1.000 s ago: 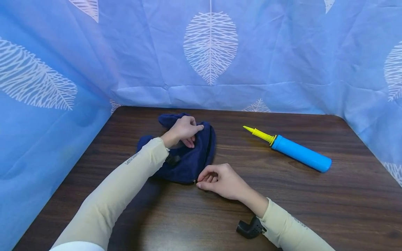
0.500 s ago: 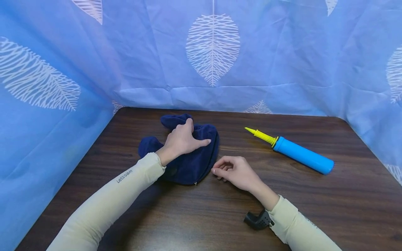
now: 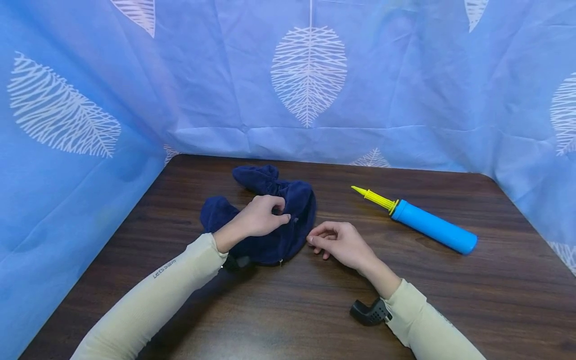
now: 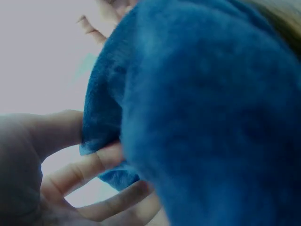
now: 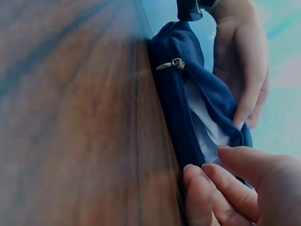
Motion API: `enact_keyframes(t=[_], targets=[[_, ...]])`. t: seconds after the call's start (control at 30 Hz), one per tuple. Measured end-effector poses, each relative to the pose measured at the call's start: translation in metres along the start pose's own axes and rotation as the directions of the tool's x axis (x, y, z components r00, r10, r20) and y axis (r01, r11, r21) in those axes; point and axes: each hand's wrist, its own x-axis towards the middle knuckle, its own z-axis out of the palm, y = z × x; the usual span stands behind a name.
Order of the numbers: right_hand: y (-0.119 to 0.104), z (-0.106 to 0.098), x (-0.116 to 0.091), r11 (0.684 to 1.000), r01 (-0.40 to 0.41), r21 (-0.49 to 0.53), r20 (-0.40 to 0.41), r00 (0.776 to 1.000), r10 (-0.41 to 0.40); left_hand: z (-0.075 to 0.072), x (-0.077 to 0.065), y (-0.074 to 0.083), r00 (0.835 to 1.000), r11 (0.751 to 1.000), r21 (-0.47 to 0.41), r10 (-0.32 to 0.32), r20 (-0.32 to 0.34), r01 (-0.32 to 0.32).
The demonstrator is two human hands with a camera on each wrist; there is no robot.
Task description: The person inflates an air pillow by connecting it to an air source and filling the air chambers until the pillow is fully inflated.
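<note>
A navy plush cover, U-shaped like a neck pillow's, lies on the table with its two ends to the left. Its zipper is undone along the right edge, and pale material shows through the gap. The zipper pull sits at the near end. My left hand reaches over the cover and grips its upper layer, thumb apart from the fingers; some fingertips are hidden by cloth. At the opening's lower edge, my right hand pinches the cover between thumb and fingertips.
On the right of the brown wooden table lies a blue hand pump with a yellow nozzle. A blue leaf-print curtain hangs behind and at both sides. Each wrist carries a small black camera.
My right hand has left the zipper pull and moved up along the cover's right edge. My left hand has shifted nearer and regripped the cloth, and the opening's edge looks lifted.
</note>
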Motion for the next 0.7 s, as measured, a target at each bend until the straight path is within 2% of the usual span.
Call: enact_keyframes(t=[0.2,0.37,0.53,0.7], targets=[[-0.001,0.002,0.006,0.999,-0.012,0.034,-0.008,1.000,0.012,-0.005,-0.006,-0.014,0.997,0.980,-0.185,-0.071,0.025,0.074],[-0.001,0.003,0.007,0.999,-0.021,0.029,-0.006,1.000,0.021,-0.004,-0.010,-0.023,0.995,0.962,-0.258,-0.097,0.005,0.095],[0.000,0.002,0.008,0.999,-0.016,0.032,0.006,1.000,0.016,-0.002,-0.013,-0.032,0.991,0.921,-0.368,-0.133,0.006,0.126],[0.002,-0.010,0.006,1.000,0.005,0.015,-0.003,1.000,-0.005,-0.002,-0.012,-0.035,0.990,0.900,-0.415,-0.135,0.025,0.134]])
